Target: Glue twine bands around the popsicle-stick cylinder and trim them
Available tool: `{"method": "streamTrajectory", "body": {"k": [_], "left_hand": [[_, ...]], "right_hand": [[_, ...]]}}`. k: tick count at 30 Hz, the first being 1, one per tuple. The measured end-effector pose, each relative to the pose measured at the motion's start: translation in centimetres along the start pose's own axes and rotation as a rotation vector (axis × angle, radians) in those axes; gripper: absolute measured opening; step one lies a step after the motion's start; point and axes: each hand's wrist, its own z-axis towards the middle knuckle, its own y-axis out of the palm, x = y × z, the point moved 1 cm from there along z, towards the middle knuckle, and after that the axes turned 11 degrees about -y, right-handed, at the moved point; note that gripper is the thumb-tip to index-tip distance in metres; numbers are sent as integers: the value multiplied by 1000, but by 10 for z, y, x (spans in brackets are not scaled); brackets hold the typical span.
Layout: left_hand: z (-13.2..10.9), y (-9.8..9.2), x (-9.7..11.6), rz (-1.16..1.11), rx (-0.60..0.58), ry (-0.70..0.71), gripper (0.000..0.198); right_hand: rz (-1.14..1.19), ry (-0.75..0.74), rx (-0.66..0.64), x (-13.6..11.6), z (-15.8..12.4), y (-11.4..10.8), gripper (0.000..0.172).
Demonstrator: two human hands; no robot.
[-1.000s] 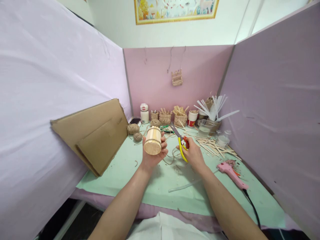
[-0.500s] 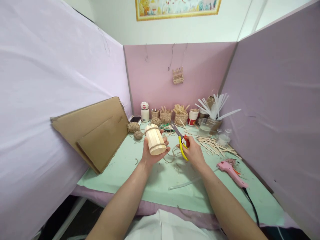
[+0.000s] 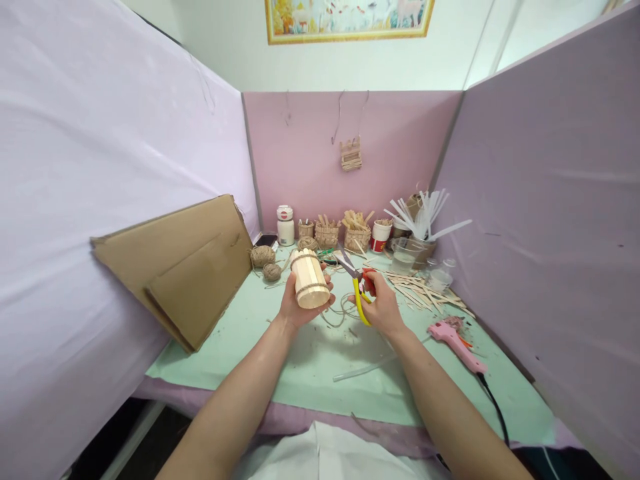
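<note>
From the head view, I saw the person's left hand (image 3: 293,308) curved around a small wooden-stave cup (image 3: 309,277), thumb along one side and fingers wrapping the other, spread about as wide as the cup itself. The cup leaned in that grasp above the green tabletop (image 3: 220,357), its pale flat end tipped toward the wearer, two twine bands ringing it. The right hand (image 3: 384,308) was closed on the handles of yellow-and-red scissors (image 3: 357,285); whether the fingers passed through the loops I couldn't tell. The blades stood parted, reaching away past the fingertips, a gap between them and the cup. Between the hands lay loose twine (image 3: 334,325). Nearer the wearer than the fingers, a translucent stick (image 3: 357,373) lay on green stretching to the table's front edge. Wood strips (image 3: 425,293) and a pink glue gun (image 3: 457,345) lay right of the right fingers; cardboard (image 3: 195,287) leaned well left of the left ones.
</note>
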Motion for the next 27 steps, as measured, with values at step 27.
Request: {"method": "streamTrajectory", "body": {"k": [27], "left_hand": [[5, -13, 2, -124, 282, -79, 50]], "right_hand": [[-232, -328, -75, -9, 1, 0, 25]]}}
